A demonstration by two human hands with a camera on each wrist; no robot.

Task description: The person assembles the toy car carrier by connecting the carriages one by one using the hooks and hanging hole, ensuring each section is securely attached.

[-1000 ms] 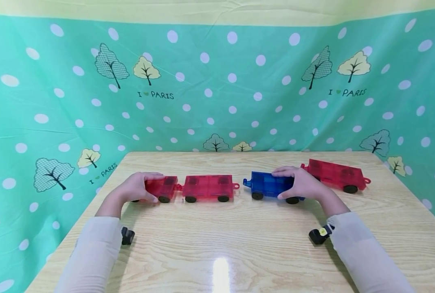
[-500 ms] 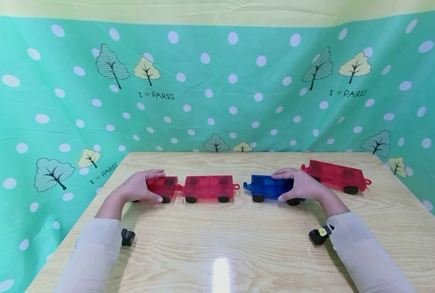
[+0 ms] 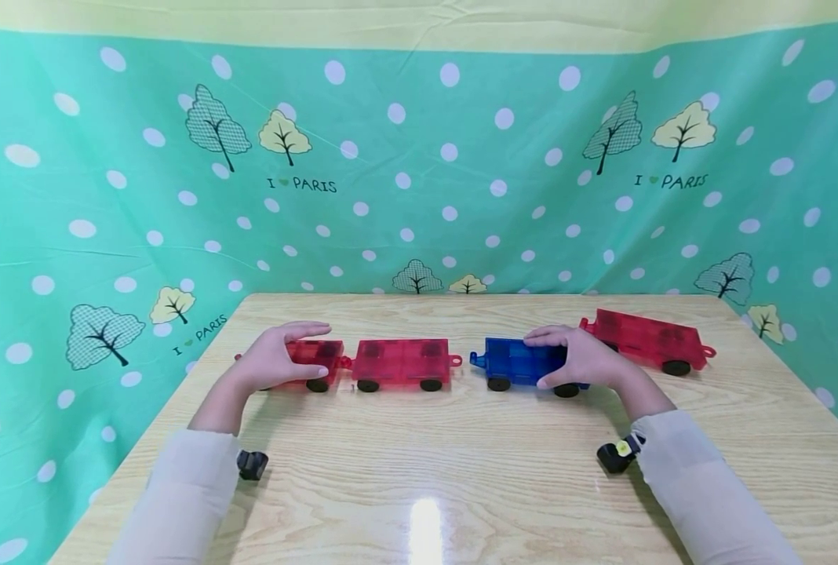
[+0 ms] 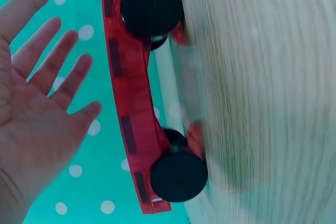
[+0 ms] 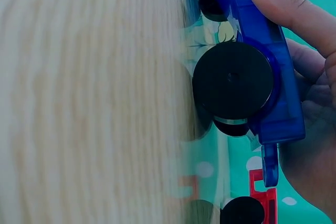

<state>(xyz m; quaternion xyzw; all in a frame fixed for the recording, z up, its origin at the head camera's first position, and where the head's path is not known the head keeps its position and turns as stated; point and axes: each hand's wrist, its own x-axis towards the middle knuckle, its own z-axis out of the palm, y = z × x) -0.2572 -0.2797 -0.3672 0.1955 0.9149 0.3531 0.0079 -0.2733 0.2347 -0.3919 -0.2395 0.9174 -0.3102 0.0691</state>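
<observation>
In the head view my left hand [image 3: 274, 362] is over the leftmost red toy train wagon [image 3: 325, 357]. Its fingers are spread and stand apart from that wagon's side in the left wrist view. A second red wagon [image 3: 401, 361] is hooked to the first one's right end. My right hand [image 3: 588, 359] holds a translucent blue wagon [image 3: 514, 361] by its right part, thumb on the near side. The blue hook [image 3: 477, 359] points at the second red wagon's ring [image 3: 456, 360], with a small gap between them. The palm hides the blue wagon's right end.
Behind the right hand another red wagon [image 3: 648, 337] stands at an angle, its ring to the right. All are on a wood-grain table [image 3: 419, 447]. A green dotted cloth [image 3: 419, 157] hangs along the back. Each wrist wears a small black camera.
My left hand has let go of the leftmost wagon, opening its fingers and moving slightly right and up. The blue wagon's left end dropped a little earlier; my right hand keeps its grip.
</observation>
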